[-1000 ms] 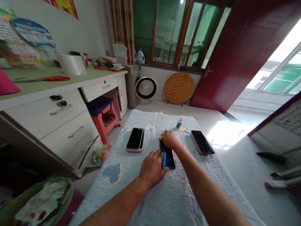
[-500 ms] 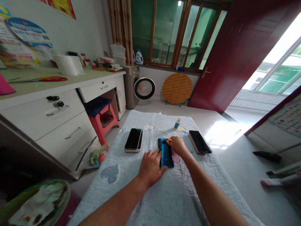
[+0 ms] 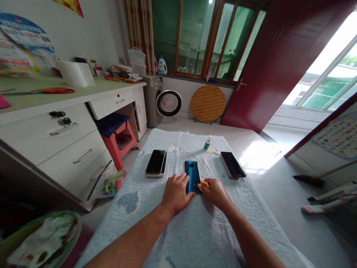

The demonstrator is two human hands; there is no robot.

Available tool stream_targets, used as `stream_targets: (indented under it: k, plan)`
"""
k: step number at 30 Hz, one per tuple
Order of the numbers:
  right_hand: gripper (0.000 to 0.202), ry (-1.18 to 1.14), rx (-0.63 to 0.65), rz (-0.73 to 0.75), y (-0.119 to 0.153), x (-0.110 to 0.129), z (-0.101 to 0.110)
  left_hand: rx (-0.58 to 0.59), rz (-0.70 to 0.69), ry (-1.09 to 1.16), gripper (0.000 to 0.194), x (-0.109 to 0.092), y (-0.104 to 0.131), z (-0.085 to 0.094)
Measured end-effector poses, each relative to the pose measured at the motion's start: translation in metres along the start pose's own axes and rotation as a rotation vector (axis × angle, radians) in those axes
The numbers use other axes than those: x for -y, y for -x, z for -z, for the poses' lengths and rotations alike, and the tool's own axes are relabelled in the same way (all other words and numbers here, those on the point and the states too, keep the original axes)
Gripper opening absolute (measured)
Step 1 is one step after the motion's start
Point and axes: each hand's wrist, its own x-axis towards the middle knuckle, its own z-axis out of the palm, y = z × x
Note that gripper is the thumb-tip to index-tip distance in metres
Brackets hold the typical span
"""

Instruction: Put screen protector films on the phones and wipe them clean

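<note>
A blue smartphone [image 3: 193, 175] lies back side up on the cloth-covered table [image 3: 178, 230], its camera block at the far end. My left hand [image 3: 176, 191] grips it along the left edge, fingers on its side and thumb at the near end. Pinched in my right hand [image 3: 215, 192] is a small orange cloth [image 3: 205, 184], pressed to the phone's lower right edge. Left of them, a black-screened phone [image 3: 156, 162] rests on another pale one. Further right lies a dark-screened phone [image 3: 233, 164]. A small spray bottle [image 3: 207, 143] stands beyond the blue phone.
A white desk [image 3: 64, 137] with drawers runs along the left, a red stool [image 3: 118, 145] under it. At front left is a bin [image 3: 75, 238] with used tissue. A washing machine [image 3: 152, 100] with its door open and a round wooden board [image 3: 208, 103] are at the back.
My right hand has slid the orange cloth from the phone's far end by the camera down to its near right edge. My left hand keeps its hold. The view has shifted slightly.
</note>
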Motion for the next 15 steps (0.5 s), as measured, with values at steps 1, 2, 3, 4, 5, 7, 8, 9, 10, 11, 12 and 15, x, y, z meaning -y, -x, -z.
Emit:
stream_targets:
  k: [1, 2, 3, 4, 5, 7, 8, 9, 10, 11, 12, 15]
  plan:
    - [0.026, -0.015, -0.003, 0.0, 0.005, 0.001, 0.0, -0.003, 0.0, 0.002, 0.056, 0.0, 0.0, 0.0]
    - [0.026, -0.027, -0.005, -0.002, 0.01, 0.001, -0.001, -0.003, 0.002, 0.004, 0.056, 0.0, 0.0, 0.0]
    - [0.026, -0.033, -0.01, -0.006, 0.015, 0.002, -0.001, 0.0, 0.006, 0.007, 0.055, -0.001, 0.0, 0.0]
    - [0.026, -0.032, -0.015, -0.01, 0.019, 0.003, -0.001, 0.005, 0.01, 0.01, 0.055, -0.001, 0.0, 0.001]
    - [0.026, -0.026, -0.02, -0.013, 0.021, 0.003, -0.001, 0.01, 0.013, 0.013, 0.055, -0.001, 0.0, 0.001]
    - [0.027, -0.004, -0.022, -0.009, 0.023, 0.002, -0.001, 0.018, 0.015, 0.016, 0.055, -0.001, 0.0, 0.002]
    - [0.027, 0.008, -0.017, -0.002, 0.021, 0.002, -0.001, 0.022, 0.013, 0.016, 0.055, -0.001, 0.0, 0.002]
    - [0.028, 0.021, -0.011, 0.009, 0.018, 0.001, -0.001, 0.024, 0.011, 0.016, 0.055, -0.001, 0.0, 0.002]
    - [0.028, 0.034, -0.006, 0.02, 0.014, 0.001, 0.0, 0.027, 0.009, 0.016, 0.055, -0.001, -0.001, 0.001]
    - [0.028, 0.05, -0.006, 0.026, 0.009, 0.001, 0.0, 0.029, 0.006, 0.017, 0.055, 0.0, -0.001, 0.001]
    - [0.028, 0.069, -0.008, 0.028, 0.002, 0.001, 0.001, 0.03, 0.001, 0.018, 0.055, 0.001, -0.001, 0.001]
    - [0.029, 0.157, -0.019, 0.016, -0.022, 0.005, 0.002, 0.028, -0.013, 0.023, 0.056, 0.003, 0.0, 0.0]
